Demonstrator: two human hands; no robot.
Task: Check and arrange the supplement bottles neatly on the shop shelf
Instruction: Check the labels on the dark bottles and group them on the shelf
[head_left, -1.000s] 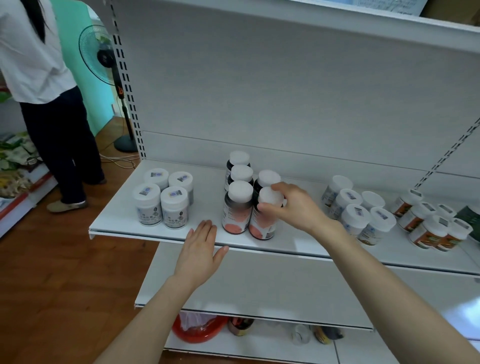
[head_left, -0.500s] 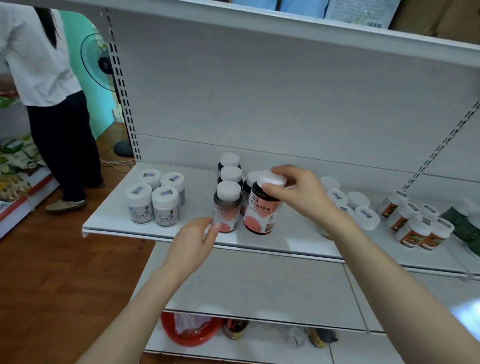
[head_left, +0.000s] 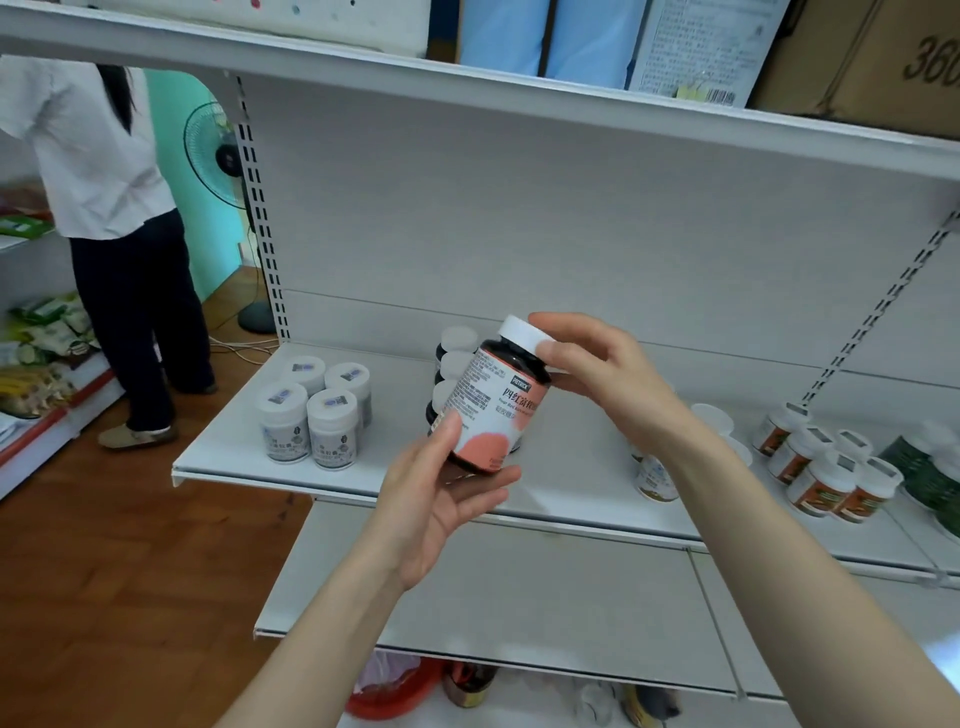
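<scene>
The dark bottle (head_left: 493, 410) has been lifted off the shelf (head_left: 363, 467) and now tilts above its front edge, label outward. The right hand (head_left: 597, 374) pinches the cap and the left hand (head_left: 436, 499) cups the base. Inspection is under way; return beside the matching bottles (head_left: 453, 364) is pending.

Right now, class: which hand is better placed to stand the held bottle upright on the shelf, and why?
Probably the right. The right hand grips the white cap, so it could lower the bottle upright onto the shelf. The left hand cups the base, so it would be trapped underneath.
</scene>
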